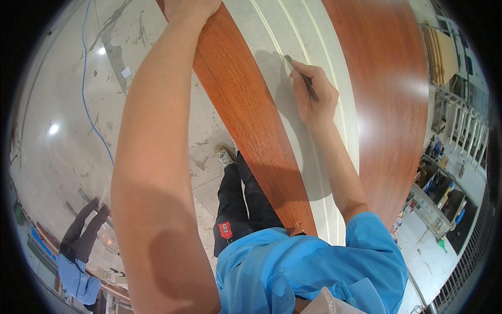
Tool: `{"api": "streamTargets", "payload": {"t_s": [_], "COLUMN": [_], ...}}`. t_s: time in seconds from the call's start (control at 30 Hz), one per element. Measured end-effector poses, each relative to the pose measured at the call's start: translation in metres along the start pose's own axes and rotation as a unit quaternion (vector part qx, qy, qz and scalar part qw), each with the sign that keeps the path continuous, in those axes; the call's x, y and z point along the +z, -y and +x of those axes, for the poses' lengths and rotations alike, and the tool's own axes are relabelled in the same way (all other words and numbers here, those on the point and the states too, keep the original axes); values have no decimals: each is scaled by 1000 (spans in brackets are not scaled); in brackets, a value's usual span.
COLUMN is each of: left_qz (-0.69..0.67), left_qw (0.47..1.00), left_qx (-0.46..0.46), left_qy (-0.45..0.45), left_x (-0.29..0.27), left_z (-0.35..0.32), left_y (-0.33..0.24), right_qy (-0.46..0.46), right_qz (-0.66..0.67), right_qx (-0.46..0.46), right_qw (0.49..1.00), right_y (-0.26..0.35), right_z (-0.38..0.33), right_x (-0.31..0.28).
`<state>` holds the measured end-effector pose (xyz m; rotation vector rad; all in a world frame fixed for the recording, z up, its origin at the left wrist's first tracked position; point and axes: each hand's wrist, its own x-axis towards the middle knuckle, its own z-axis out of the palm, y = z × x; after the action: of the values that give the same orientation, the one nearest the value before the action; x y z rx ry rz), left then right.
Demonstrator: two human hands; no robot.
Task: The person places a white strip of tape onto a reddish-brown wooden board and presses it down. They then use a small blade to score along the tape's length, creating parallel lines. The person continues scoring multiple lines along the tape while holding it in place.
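My right hand [316,97] is closed around a slim dark tool [309,86], held much like a pen. The tool's far end is at one of several pale lines running along a light grey strip [314,157]; whether it touches is hard to tell. To the left of that strip lies a reddish-brown wood-grain board [251,99]. At its far end, by the upper rim of the head view, my left hand [192,7] rests at the board's edge. The fingers of that hand are mostly cut off and hidden.
On the right, a wide glossy reddish-brown panel [387,78] borders the strip. Beyond it stand light wooden boards [440,55], a white rack [460,118] and a cluttered shelf [444,193]. A blue cable [84,78] crosses the floor. Another person [78,261] stands at lower left.
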<state>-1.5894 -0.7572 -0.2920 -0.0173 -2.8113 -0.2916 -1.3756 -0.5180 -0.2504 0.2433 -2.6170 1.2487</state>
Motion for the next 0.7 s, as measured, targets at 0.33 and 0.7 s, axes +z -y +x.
{"api": "streamTargets", "payload": {"t_s": [0.33, 0.7], "left_qz": [-2, 0], "left_qw": [1000, 1000], "left_qx": [-1, 2], "left_qy": [0, 7], "left_x": [4, 1], "left_z": [1, 2], "left_y": [1, 1], "right_qy": [16, -5], "right_qz": [-16, 3], "right_qx": [10, 5], "right_qw": [1000, 1000], "right_y": [0, -1], "right_z": [-3, -8], "right_x": [-4, -2]}}
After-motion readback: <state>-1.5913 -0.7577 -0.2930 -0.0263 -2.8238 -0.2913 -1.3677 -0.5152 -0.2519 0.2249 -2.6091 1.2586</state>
